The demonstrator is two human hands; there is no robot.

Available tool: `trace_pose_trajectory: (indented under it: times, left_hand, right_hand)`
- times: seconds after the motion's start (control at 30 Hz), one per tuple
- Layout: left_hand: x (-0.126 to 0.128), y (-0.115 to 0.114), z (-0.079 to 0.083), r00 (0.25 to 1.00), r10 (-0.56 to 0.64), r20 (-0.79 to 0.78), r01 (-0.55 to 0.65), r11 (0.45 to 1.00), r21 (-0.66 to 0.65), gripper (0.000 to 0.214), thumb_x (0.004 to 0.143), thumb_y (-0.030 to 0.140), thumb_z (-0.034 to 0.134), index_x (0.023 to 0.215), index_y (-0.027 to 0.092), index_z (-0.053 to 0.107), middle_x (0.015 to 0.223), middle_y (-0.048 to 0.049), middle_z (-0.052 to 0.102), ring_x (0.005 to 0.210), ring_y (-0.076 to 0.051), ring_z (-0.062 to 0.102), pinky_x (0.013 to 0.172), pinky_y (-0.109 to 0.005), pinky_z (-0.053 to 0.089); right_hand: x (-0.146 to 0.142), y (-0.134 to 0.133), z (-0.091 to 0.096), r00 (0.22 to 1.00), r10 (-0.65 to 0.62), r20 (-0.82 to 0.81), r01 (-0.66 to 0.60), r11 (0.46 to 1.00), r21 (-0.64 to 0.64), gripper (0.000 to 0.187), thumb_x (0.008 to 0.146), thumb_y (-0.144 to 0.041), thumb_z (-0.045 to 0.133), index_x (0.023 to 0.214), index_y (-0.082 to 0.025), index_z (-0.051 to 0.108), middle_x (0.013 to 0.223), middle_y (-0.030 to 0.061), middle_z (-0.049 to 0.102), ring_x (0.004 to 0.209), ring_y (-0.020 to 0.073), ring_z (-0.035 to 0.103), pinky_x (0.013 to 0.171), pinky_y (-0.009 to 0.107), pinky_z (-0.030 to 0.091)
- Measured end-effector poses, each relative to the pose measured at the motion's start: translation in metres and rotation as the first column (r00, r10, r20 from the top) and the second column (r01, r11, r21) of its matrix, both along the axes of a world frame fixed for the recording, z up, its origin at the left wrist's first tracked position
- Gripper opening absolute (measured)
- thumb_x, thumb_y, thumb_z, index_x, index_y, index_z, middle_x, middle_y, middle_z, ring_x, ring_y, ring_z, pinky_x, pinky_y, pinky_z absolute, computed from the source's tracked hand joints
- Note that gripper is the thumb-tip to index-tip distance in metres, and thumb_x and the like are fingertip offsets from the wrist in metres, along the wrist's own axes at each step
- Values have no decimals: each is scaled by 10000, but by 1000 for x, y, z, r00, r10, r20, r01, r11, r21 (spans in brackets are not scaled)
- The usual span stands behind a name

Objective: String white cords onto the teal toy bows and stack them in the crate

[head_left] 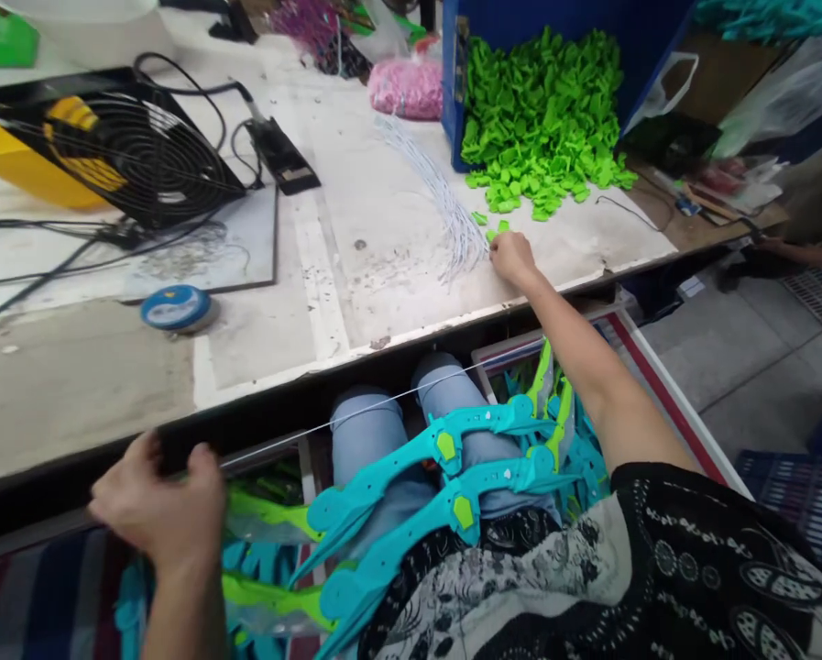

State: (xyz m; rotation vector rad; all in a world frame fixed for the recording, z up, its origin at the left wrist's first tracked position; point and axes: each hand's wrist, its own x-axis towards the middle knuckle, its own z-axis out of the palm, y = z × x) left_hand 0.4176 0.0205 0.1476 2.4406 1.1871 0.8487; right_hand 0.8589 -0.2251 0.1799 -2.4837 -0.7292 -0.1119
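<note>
Two turquoise plastic toy bows (397, 458) with lime-green limbs lie side by side across my lap, over my jeans. A thin white string (383, 401) stretches above my knees, between the two sides of the bows. My left hand (167, 504), smeared by motion, is raised at the string's left end, beside the green limbs; its grip is unclear. On the bench, my right hand (513, 258) is closed in a pinch at a small green plastic piece (498, 231). Right beside these fingers are the ends of a bundle of white strings (444, 202).
A tipped blue crate (455, 101) spills a heap of green pieces (541, 119). A black fan (136, 151) with cables and a blue round tin (175, 307) stand at left. Below the bench edge, bins (658, 394) of turquoise parts flank my legs.
</note>
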Motion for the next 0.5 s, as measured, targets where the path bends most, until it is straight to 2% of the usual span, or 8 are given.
trace_pose_trajectory:
  times: [0.07, 0.13, 0.17, 0.23, 0.3, 0.37, 0.43, 0.5]
  left_hand:
    - [21, -42, 5, 972, -227, -66, 230, 972, 44, 372, 864, 425, 512, 1103, 168, 636, 1038, -131, 695, 1005, -322, 629, 936, -535, 482]
    - [46, -94, 3, 778, -602, -179, 591, 799, -117, 418, 884, 451, 524, 1170, 163, 624, 1134, -139, 669, 1089, -300, 607, 975, -454, 478]
    - [57, -119, 0, 674, -695, -250, 668, 718, -197, 481, 869, 467, 559, 1232, 153, 601, 1196, -156, 645, 1107, -304, 600, 963, -435, 484]
    - [71, -158, -8, 508, -771, -383, 689, 631, -357, 569, 860, 483, 583, 1324, 154, 549, 1220, -167, 629, 1073, -308, 616, 890, -409, 510]
    - [77, -175, -15, 430, -783, -450, 633, 617, -468, 586, 886, 493, 541, 1377, 175, 506, 1177, -148, 650, 994, -293, 651, 808, -375, 524]
    - [78, -171, -20, 441, -777, -449, 586, 628, -512, 563, 913, 506, 484, 1377, 189, 509, 1131, -124, 675, 948, -274, 671, 770, -342, 522]
    - [80, -154, -23, 506, -741, -442, 559, 671, -487, 535, 918, 512, 453, 1339, 197, 552, 1118, -114, 692, 945, -272, 678, 764, -326, 517]
    - [84, -135, -25, 554, -703, -446, 540, 711, -450, 518, 911, 511, 442, 1307, 211, 588, 1065, -100, 711, 905, -269, 683, 746, -321, 514]
  right_hand:
    - [8, -1, -2, 1000, 7, -8, -8, 1000, -30, 311, 946, -339, 503, 868, -115, 703, 859, 109, 683, 1031, 286, 661, 959, 493, 465]
    - [15, -11, 2, 1000, 5, 2, -5, 996, -94, 292, 937, -313, 521, 905, -83, 698, 909, 135, 683, 1066, 317, 652, 978, 527, 449]
    - [16, -20, 6, 1000, 4, 11, -3, 992, -126, 267, 923, -292, 545, 904, -71, 695, 927, 147, 683, 1079, 331, 646, 985, 535, 444]
    - [13, -50, 18, 1000, 0, 6, 1, 985, -170, 186, 871, -241, 618, 848, -71, 692, 922, 152, 688, 1086, 343, 642, 992, 519, 448]
    - [-3, -96, 29, 997, -8, -77, -5, 986, -167, 125, 809, -201, 683, 745, -94, 678, 830, 130, 695, 1006, 320, 672, 950, 466, 490]
    - [-32, -152, 34, 960, -21, -278, -7, 995, -99, 143, 770, -206, 719, 674, -123, 652, 694, 90, 683, 825, 262, 704, 817, 389, 545]
    - [-68, -205, 28, 833, -42, -552, 62, 998, 19, 165, 740, -258, 744, 684, -148, 636, 628, 60, 682, 647, 199, 681, 633, 306, 538]
    - [-105, -246, 11, 701, -77, -709, 222, 968, 114, 220, 670, -313, 787, 686, -165, 626, 649, 58, 706, 611, 174, 662, 554, 262, 496]
